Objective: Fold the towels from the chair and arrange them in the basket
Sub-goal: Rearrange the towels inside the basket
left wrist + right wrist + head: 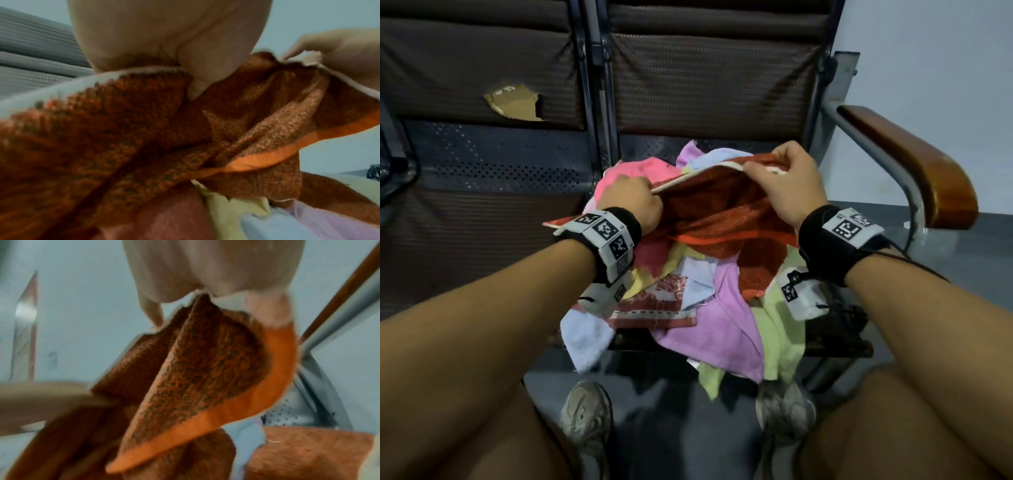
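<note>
A dark red towel [722, 212] with an orange stripe and a pale hem hangs lifted above a heap of towels [709, 308] on the chair seat. My left hand [635, 202] pinches its pale top edge at the left. My right hand [784, 178] pinches the same edge further right. In the left wrist view the thumb [201, 73] presses onto the red towel [144, 138]. Seen from the right wrist, the red towel [197, 373] drapes down from my fingers [265, 311]. The heap holds pink, lilac, light blue, yellow-green and red-patterned towels. No basket is in view.
The chair has a brown mesh backrest [709, 75] and a wooden armrest [914, 164] on the right. A second seat [482, 212] with a torn backrest stands to the left. My knees and shoes [585, 418] are at the bottom, on grey floor.
</note>
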The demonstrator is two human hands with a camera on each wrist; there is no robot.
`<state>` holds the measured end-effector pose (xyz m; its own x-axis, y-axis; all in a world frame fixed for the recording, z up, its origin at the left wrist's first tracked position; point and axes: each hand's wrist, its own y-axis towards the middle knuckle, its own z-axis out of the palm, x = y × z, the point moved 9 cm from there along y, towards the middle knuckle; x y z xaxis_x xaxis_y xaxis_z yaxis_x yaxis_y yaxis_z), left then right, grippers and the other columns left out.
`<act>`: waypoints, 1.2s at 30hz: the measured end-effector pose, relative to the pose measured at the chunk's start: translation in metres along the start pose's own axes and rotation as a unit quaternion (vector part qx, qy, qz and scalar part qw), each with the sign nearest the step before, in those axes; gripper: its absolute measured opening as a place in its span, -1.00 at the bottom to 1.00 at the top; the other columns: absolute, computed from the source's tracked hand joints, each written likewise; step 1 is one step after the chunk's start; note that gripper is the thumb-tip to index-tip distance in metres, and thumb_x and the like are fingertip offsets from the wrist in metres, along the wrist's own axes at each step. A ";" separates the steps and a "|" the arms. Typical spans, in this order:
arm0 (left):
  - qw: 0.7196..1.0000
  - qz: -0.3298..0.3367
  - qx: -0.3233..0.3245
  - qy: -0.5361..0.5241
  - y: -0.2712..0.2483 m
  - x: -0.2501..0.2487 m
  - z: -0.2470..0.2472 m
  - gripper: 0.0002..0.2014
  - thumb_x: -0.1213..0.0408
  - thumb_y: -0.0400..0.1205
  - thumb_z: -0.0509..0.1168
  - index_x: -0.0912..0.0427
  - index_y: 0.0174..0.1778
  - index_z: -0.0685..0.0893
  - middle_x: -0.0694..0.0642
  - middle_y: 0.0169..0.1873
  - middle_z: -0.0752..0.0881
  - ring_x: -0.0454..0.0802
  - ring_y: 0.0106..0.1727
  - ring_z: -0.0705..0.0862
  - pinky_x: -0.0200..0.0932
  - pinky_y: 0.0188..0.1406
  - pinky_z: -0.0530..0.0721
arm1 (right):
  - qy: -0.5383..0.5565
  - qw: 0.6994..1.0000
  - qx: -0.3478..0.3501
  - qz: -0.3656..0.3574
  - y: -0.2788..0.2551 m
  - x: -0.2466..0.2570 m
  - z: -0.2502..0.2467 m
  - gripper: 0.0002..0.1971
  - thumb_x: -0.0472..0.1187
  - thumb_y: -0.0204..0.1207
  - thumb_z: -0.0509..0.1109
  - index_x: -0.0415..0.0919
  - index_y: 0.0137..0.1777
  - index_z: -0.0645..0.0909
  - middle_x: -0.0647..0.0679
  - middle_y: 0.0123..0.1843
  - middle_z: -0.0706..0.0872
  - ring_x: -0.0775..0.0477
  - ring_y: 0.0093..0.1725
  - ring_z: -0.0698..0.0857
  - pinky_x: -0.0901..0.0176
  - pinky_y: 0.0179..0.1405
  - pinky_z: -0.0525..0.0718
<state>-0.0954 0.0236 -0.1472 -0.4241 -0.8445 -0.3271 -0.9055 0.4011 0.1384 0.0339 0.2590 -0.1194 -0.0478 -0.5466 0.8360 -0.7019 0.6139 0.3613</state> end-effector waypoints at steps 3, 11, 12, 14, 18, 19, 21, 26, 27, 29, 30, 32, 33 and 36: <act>0.995 -0.054 -0.021 -0.076 0.003 0.007 -0.012 -0.60 0.15 0.58 0.13 0.30 0.13 0.74 0.43 0.15 0.72 0.43 0.18 0.67 0.10 0.19 0.63 | -0.119 0.987 0.099 -0.047 -0.016 -0.006 0.012 -0.60 0.21 0.28 0.59 0.07 -0.07 0.51 0.15 -0.20 0.73 0.18 -0.22 0.68 0.30 -0.18 0.61; 0.732 -0.162 0.081 -0.657 -0.010 -0.031 -0.001 -0.78 0.43 0.69 0.12 0.30 0.01 0.70 0.24 -0.08 0.75 0.19 -0.01 0.76 0.05 -0.07 0.82 | -0.177 0.963 0.138 -0.152 -0.039 0.035 0.024 -0.75 -0.12 0.75 0.22 -0.11 -0.11 0.65 -0.10 -0.15 0.73 -0.22 -0.04 0.70 0.04 0.01 0.53; 0.684 -0.164 0.078 -0.706 -0.013 -0.037 -0.005 -0.75 0.48 0.70 0.09 0.33 0.03 0.70 0.26 -0.08 0.76 0.18 -0.04 0.77 0.02 -0.15 0.83 | -0.140 0.968 0.133 -0.158 -0.041 0.040 0.022 -0.83 -0.16 0.72 0.26 -0.13 0.21 0.63 -0.11 0.04 0.77 -0.17 0.04 0.73 0.04 0.14 0.59; 0.644 -0.167 0.066 -0.744 -0.015 -0.041 -0.010 -0.72 0.51 0.71 0.05 0.38 0.09 0.69 0.32 0.01 0.78 0.23 0.02 0.80 0.05 -0.14 0.84 | -0.092 0.971 0.119 -0.183 -0.047 0.053 0.019 -0.63 -0.25 0.66 0.28 -0.05 0.43 0.38 -0.02 0.01 0.73 -0.12 -0.12 0.73 0.03 0.05 0.62; 0.638 -0.165 0.058 -0.750 -0.020 -0.041 -0.018 -0.74 0.57 0.68 0.09 0.36 -0.13 0.69 0.19 -0.36 0.77 0.06 -0.30 0.78 -0.10 -0.37 0.79 | -0.163 0.936 0.191 -0.247 -0.058 0.067 0.037 -0.74 -0.44 0.46 0.21 -0.13 -0.03 0.64 0.03 -0.24 0.70 -0.10 -0.20 0.69 0.00 -0.02 0.63; 0.637 -0.170 0.053 -0.750 -0.021 -0.041 -0.019 -0.74 0.58 0.67 0.10 0.35 -0.19 0.67 0.15 -0.49 0.72 0.01 -0.41 0.75 -0.15 -0.44 0.74 | -0.196 0.921 0.248 -0.228 -0.064 0.060 0.051 -0.71 -0.42 0.43 0.21 -0.10 -0.14 0.72 0.06 -0.23 0.75 -0.04 -0.16 0.72 0.05 0.04 0.64; 0.635 -0.177 0.045 -0.751 -0.021 -0.043 -0.019 -0.73 0.59 0.66 0.09 0.33 -0.26 0.63 0.13 -0.60 0.66 -0.02 -0.50 0.70 -0.18 -0.49 0.72 | -0.231 0.903 0.325 -0.157 -0.076 0.043 0.074 -0.72 -0.18 0.49 0.23 -0.07 -0.17 0.81 0.12 -0.23 0.79 0.10 -0.18 0.72 0.11 0.06 0.66; 0.664 -0.144 0.081 -0.729 -0.027 -0.060 -0.014 -0.74 0.51 0.72 0.13 0.32 -0.25 0.63 0.16 -0.44 0.69 -0.07 -0.43 0.69 -0.25 -0.46 0.74 | -0.221 0.908 0.352 -0.052 -0.088 0.026 0.117 -0.26 0.57 0.37 0.16 -0.17 -0.36 0.64 -0.01 -0.42 0.72 -0.03 -0.37 0.67 0.05 -0.32 0.61; 0.668 -0.135 0.084 -0.727 -0.027 -0.061 -0.014 -0.77 0.49 0.72 0.17 0.30 -0.23 0.64 0.12 -0.46 0.70 -0.12 -0.48 0.68 -0.29 -0.46 0.72 | -0.226 0.907 0.351 -0.054 -0.085 0.026 0.122 -0.36 0.45 0.50 0.20 -0.17 -0.26 0.69 -0.07 -0.29 0.78 -0.09 -0.26 0.72 0.02 -0.20 0.67; 0.693 -0.123 0.067 -0.707 -0.023 -0.053 -0.017 -0.89 0.42 0.69 0.30 0.25 -0.15 0.67 0.14 -0.36 0.72 -0.11 -0.46 0.68 -0.25 -0.42 0.73 | -0.213 0.932 0.290 -0.048 -0.064 0.026 0.118 -0.64 0.03 0.68 0.26 -0.27 -0.08 0.69 -0.26 -0.02 0.80 -0.19 -0.03 0.72 0.07 -0.02 0.64; 0.713 -0.124 0.047 -0.689 -0.020 -0.044 -0.018 -0.94 0.40 0.66 0.35 0.23 -0.12 0.67 0.20 -0.26 0.72 -0.05 -0.39 0.69 -0.17 -0.32 0.76 | -0.191 0.950 0.244 -0.031 -0.052 0.025 0.107 -0.73 -0.14 0.67 0.25 -0.27 -0.17 0.63 -0.30 -0.05 0.78 -0.18 -0.06 0.68 0.12 -0.10 0.56; 0.749 -0.141 -0.007 -0.647 -0.015 -0.019 -0.020 -0.92 0.41 0.63 0.40 0.20 -0.13 0.63 0.28 -0.19 0.68 0.03 -0.35 0.69 0.03 -0.18 0.78 | -0.137 0.979 0.149 0.006 -0.031 0.024 0.079 -0.67 -0.30 0.64 0.19 -0.21 -0.41 0.45 -0.19 -0.35 0.62 -0.12 -0.22 0.56 0.12 -0.26 0.37; 0.758 -0.153 -0.033 -0.633 -0.013 -0.007 -0.021 -0.91 0.43 0.63 0.37 0.21 -0.12 0.60 0.29 -0.20 0.66 0.01 -0.42 0.69 0.00 -0.27 0.80 | -0.098 0.989 0.106 0.011 -0.024 0.026 0.065 -0.63 -0.32 0.65 0.17 -0.21 -0.44 0.41 -0.11 -0.42 0.54 -0.09 -0.27 0.53 0.11 -0.28 0.33; 0.758 -0.155 -0.079 -0.629 -0.009 0.007 -0.026 -0.92 0.45 0.71 0.20 0.31 0.08 0.56 0.27 -0.29 0.71 -0.09 -0.57 0.69 -0.23 -0.60 0.64 | -0.025 0.998 0.045 -0.047 -0.016 0.049 0.041 -0.69 -0.29 0.72 0.12 -0.41 -0.14 0.63 -0.19 -0.20 0.71 -0.08 -0.14 0.64 0.07 -0.15 0.51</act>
<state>-0.0908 0.0043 -0.1262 0.0677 0.1562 -0.9854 -0.9915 0.1205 -0.0491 0.0137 0.1984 -0.1011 -0.0133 -0.6281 0.7780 -0.7657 0.5068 0.3961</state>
